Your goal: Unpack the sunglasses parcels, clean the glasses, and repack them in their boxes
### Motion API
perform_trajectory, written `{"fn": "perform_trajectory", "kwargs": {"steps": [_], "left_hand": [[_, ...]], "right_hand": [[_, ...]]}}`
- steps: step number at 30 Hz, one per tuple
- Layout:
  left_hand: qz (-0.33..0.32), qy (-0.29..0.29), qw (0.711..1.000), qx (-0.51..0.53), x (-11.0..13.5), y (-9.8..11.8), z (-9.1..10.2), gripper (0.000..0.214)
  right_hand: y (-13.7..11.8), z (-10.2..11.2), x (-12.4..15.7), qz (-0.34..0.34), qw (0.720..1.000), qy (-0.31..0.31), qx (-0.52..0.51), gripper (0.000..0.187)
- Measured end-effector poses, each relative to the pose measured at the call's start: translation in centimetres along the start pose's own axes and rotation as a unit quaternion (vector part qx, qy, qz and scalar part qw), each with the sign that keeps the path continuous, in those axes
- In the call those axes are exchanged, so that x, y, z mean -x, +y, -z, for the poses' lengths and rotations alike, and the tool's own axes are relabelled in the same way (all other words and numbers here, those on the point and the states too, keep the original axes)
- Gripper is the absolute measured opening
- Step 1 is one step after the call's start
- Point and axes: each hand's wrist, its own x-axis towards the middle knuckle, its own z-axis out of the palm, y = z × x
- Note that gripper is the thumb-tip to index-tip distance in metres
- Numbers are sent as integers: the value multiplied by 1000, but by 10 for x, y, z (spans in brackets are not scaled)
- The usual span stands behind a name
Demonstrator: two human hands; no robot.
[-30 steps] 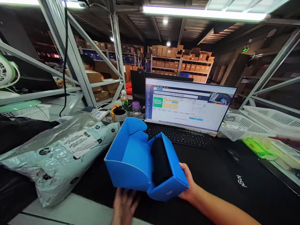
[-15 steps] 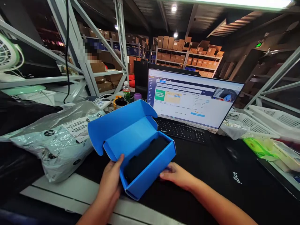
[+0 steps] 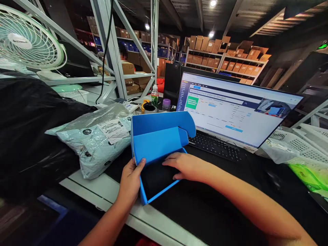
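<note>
A blue cardboard box (image 3: 159,143) stands with its lid raised, tilted above the black desk mat. My left hand (image 3: 131,177) is closed on its left end, thumb over the edge and the other fingers behind. Inside lies a black item (image 3: 155,177) that fills much of the box; its exact kind cannot be made out. My right hand (image 3: 186,166) reaches over the right part of the box, fingers and thumb apart at the black item, seemingly touching it without a closed grip. Part of the item is hidden under that hand.
A plastic mailing bag (image 3: 97,143) with a label lies left of the box. Behind are a keyboard (image 3: 215,147), a monitor (image 3: 230,102), a bottle (image 3: 154,97) and a tape roll (image 3: 150,108). White baskets (image 3: 294,141) stand right; a fan (image 3: 30,41) is at upper left.
My right hand has left the box's outer front side and moved up over its opening to the black item. My left hand still holds the box. The view has swung left.
</note>
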Motion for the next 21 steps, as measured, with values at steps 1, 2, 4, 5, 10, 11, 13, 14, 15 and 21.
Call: {"fn": "perform_trajectory", "kwargs": {"steps": [1,2,4,5,10,11,13,14,15,21], "left_hand": [[-1,4,1000,-6,0,-1,2,62],[-3,9,1000,-13,0,-2,4,62],[-6,25,999,-26,-1,-4,7,61],[-5,34,999,-31,-2,-4,7,61],[40,56,998,1,-8,-1,3,59],[46,58,997,4,-9,0,3,58],[49,61,997,-6,-11,0,5,56],[48,63,997,-16,-11,0,7,55],[46,65,996,-29,-12,-1,10,55],[-9,2,997,-82,-12,-8,23,57]], "right_hand": [[1,0,-13,4,998,-43,36,68],[1,0,-24,9,995,-74,69,74],[-1,-3,-39,23,987,-108,116,79],[-1,-4,-44,32,985,-113,128,79],[11,-13,-54,48,986,-119,103,62],[15,-13,-53,53,988,-112,87,59],[21,-14,-48,69,992,-87,56,59],[23,-13,-44,74,994,-72,43,61],[24,-11,-40,78,995,-57,29,64],[23,15,-14,31,992,66,-102,70]]}}
